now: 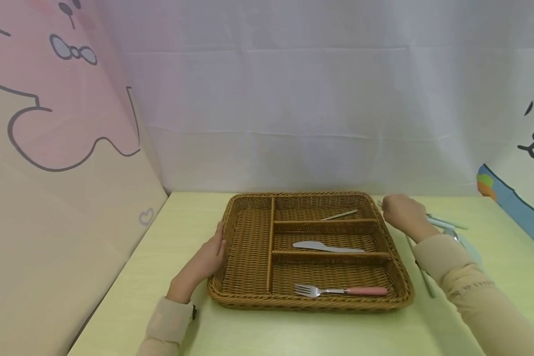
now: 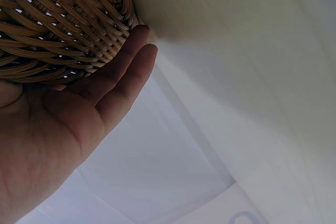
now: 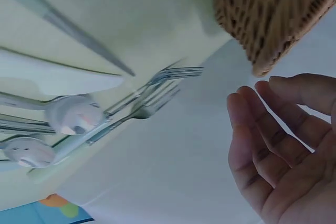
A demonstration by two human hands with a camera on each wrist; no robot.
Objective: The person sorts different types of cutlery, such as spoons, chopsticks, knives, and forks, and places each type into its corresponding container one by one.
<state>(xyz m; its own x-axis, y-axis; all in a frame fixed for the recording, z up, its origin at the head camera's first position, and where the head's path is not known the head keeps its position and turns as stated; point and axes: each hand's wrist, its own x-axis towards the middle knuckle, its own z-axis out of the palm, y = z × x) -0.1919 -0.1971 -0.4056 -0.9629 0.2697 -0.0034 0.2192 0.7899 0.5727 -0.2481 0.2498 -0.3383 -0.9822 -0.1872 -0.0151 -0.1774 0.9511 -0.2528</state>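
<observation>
A brown wicker tray (image 1: 270,237) with dividers lies on the table. My left hand (image 1: 206,257) rests against its left outer wall, and the left wrist view shows straight fingers (image 2: 126,85) along the weave. Just off the tray's back right corner is my right hand (image 1: 402,212), its fingers (image 3: 262,140) loosely bent and holding nothing. Several forks (image 3: 142,111) lie on the table near it. Inside the tray, a pink-handled fork (image 1: 367,291) lies in the front compartment, a silver knife (image 1: 325,246) in the middle one, and a thin pale handle (image 1: 340,215) in the back one.
Spoons (image 3: 79,115), a knife (image 3: 52,72) and other cutlery lie on the table right of the tray, partly hidden by the right sleeve (image 1: 467,282) in the head view. A white curtain (image 1: 285,109) hangs behind, with printed cloth (image 1: 66,123) at the left.
</observation>
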